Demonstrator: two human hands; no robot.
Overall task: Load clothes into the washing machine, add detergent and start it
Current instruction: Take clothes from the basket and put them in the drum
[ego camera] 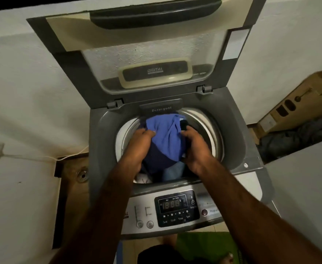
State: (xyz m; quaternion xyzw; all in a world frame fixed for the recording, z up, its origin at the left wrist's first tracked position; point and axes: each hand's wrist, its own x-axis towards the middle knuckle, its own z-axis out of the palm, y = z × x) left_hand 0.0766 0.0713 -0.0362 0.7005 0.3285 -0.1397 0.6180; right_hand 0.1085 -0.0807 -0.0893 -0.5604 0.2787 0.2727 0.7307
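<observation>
A grey top-loading washing machine (232, 119) stands in front of me with its lid (137, 40) raised against the wall. Both hands reach over the drum opening and hold a bundle of clothes (166, 134), mostly a blue garment with a darker navy part below. My left hand (139, 145) grips the bundle's left side. My right hand (196, 147) grips its right side, near a black piece. More laundry lies deeper in the drum. A closed drawer marked Detergent (161, 109) sits at the drum's back rim. The control panel (177, 207) shows a lit display.
A cardboard box (299, 103) and a dark heap of fabric (297, 140) lie to the right, beside a white appliance top (305, 183). White walls flank the machine. A floor drain (82, 175) and a white cable (42, 158) are at the left. Green fabric (204, 244) lies at my feet.
</observation>
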